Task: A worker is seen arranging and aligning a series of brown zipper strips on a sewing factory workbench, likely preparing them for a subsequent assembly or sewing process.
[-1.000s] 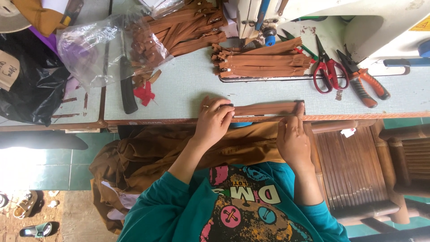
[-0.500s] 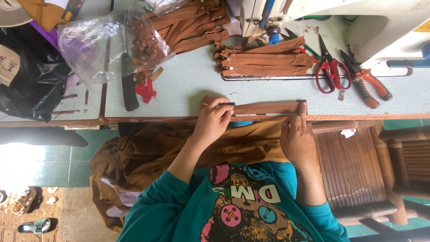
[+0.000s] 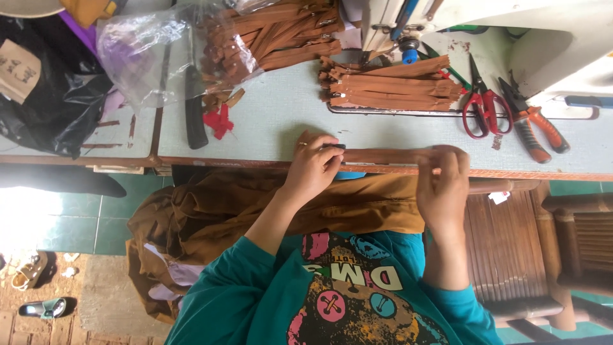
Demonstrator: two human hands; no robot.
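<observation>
A long brown zipper strip [image 3: 383, 155] lies along the near edge of the pale green table [image 3: 268, 124]. My left hand [image 3: 313, 167] pinches its left end, with a small dark piece at my fingertips. My right hand [image 3: 444, 185] grips the strip's right end, fingers curled over it. Brown fabric [image 3: 255, 204] is bunched on my lap below the table's edge.
A stack of brown zippers [image 3: 389, 86] lies beside red-handled scissors [image 3: 482, 105] and orange-handled pliers [image 3: 533, 124], under a white sewing machine [image 3: 511, 25]. At the left are a clear plastic bag [image 3: 153, 51], a black-handled tool [image 3: 195, 112], red scraps [image 3: 219, 121] and a black bag [image 3: 51, 96].
My right hand has slid slightly to the right along the strip. My left hand keeps its pinch at the left end.
</observation>
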